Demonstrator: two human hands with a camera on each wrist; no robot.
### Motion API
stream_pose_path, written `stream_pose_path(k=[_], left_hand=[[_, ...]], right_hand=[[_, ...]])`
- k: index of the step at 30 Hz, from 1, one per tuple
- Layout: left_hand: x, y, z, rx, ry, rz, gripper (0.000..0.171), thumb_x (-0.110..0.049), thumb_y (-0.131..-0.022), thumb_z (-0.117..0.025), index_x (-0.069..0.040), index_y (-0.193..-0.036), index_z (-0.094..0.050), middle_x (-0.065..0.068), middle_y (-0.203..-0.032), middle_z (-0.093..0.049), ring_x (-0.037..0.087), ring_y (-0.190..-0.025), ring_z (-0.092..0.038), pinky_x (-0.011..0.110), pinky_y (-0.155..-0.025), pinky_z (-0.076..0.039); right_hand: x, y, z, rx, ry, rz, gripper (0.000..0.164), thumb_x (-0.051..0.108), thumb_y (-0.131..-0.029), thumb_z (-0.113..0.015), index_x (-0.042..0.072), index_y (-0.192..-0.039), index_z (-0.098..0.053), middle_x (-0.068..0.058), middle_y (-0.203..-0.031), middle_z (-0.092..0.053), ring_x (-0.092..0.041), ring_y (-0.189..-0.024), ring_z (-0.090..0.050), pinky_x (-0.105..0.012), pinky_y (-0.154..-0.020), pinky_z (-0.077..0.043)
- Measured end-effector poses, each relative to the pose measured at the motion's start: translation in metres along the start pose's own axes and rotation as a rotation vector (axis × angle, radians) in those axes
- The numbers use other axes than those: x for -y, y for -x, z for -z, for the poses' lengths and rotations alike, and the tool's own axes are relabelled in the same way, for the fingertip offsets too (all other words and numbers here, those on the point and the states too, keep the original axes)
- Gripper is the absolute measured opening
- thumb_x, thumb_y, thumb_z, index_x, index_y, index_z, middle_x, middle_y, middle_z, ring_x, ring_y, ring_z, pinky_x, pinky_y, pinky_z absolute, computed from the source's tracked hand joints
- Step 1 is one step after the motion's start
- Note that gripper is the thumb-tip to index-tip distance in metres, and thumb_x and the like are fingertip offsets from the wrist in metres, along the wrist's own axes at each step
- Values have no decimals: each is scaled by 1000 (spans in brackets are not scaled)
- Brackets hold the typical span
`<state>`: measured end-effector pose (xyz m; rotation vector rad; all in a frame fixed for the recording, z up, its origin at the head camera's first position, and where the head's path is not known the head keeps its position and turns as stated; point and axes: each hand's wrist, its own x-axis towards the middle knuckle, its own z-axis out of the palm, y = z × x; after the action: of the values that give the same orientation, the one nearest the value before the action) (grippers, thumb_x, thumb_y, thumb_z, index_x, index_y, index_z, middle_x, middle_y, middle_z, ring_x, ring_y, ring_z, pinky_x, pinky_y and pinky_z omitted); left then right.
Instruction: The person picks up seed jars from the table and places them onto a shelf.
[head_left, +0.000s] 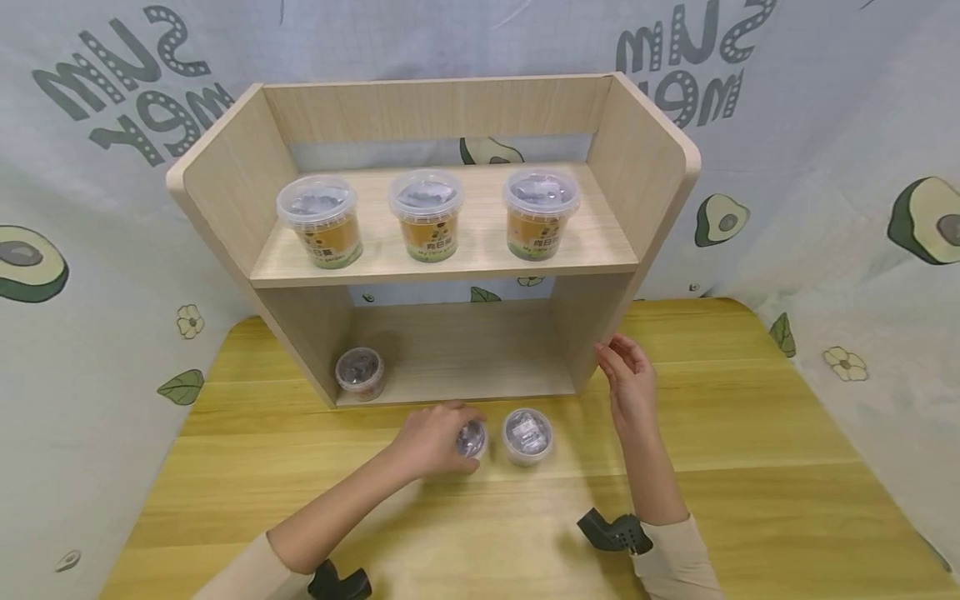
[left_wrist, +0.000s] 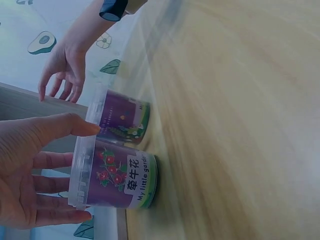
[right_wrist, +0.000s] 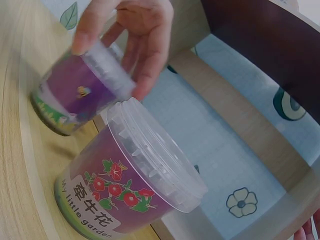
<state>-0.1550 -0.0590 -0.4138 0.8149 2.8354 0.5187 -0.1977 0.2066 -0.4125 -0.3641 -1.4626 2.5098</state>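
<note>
My left hand (head_left: 433, 440) grips a purple plastic cup (left_wrist: 117, 175) by its clear lid, the thumb on one side and the fingers round the other. The cup's label shows red flowers; in the right wrist view it tilts and is slightly blurred, close over the table. Just right of it, a second purple cup (head_left: 527, 437) stands on the wood. My right hand (head_left: 632, 379) is at the front edge of the shelf unit's right side panel (head_left: 637, 242), fingers loosely bent and fingertips right at the edge, holding no cup.
A wooden two-tier shelf unit (head_left: 442, 275) stands at the back of the table (head_left: 750, 433). Three orange-labelled cups (head_left: 429, 225) line its upper shelf. A lidded cup (head_left: 360, 375) sits at the left end of the lower shelf. Avocado-print cloth (head_left: 840, 250) hangs behind.
</note>
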Motion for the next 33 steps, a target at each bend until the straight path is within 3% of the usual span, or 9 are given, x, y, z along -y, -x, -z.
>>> stream_pose_path(k=[10,24,33], left_hand=[[-3,-6,24,-57,23,-33,54,-30,-64,-79,-17,-114,-63,3,-116,-62,23,-95,-62,39,-69,-52],[3,-10,30,-43,58,-24,52,-29,-62,-80,-18,-111,-65,2,-114,-64,23,-93,-62,38,-67,-51],[14,-18,43,-47,49,66,56,-34,-63,-81,-19,-115,-65,5,-113,-64,27,-93,-62,41,-67,-52]], right_hand=[[0,1,2,25,-4,20,18,-3,-86,-59,14,-89,-61,1,-95,-55,-9,-89,-55,-17,-81,-46],[0,-1,1,-3,-2,8,17,-4,-86,-58,12,-90,-61,0,-96,-55,-11,-90,-54,-18,-81,-46],[1,1,0,6,7,0,16,-2,-86,-60,12,-91,-60,0,-97,-55,-11,-91,-55,-18,-82,-46]])
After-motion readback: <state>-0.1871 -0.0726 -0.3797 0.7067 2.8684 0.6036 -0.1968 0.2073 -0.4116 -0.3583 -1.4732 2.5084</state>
